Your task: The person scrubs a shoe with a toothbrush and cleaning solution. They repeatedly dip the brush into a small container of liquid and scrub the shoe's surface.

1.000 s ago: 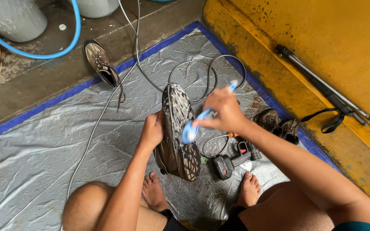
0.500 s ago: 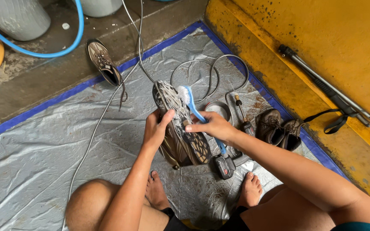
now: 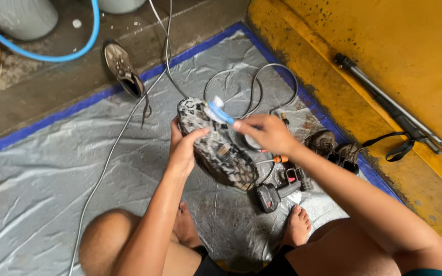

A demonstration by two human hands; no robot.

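The left hand grips the muddy shoe sole-up above the tarp, its long axis running away from the person, while the right hand pinches a blue toothbrush at its toe end.

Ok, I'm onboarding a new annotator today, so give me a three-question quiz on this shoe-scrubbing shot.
1. True or false: the left hand steadies the muddy shoe, sole up.
2. What does the right hand press against the sole? A) a blue-handled brush B) a sponge C) a rag
3. Fill in: a second shoe lies beyond the blue edge of the grey ____.

Key: 1 true; 2 A, the blue-handled brush; 3 tarp.
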